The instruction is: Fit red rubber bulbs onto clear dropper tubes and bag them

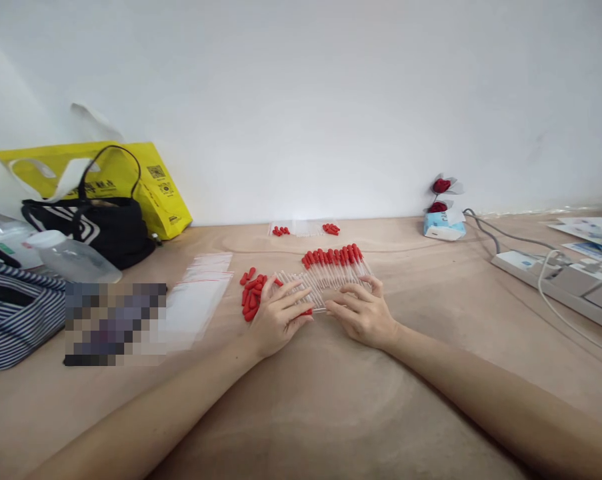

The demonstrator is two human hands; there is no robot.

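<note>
My left hand (279, 317) is closed on a red rubber bulb (307, 311) beside a pile of clear thin tubes (297, 283). Close to its right, my right hand (363, 311) has its fingers pressed together on the clear end of a tube (319, 309) that lines up with that bulb. A row of tubes with red bulbs on their far ends (333, 258) lies just beyond my right hand. Several loose red bulbs (253, 298) are heaped left of my left hand.
Clear plastic bags (195, 307) lie at the left, near bottles (75, 257), a black bag (115, 230) and a yellow bag (168, 200). A packed bag (303, 229) lies by the wall. Right: tissue pack (445, 227), power strip (571, 283).
</note>
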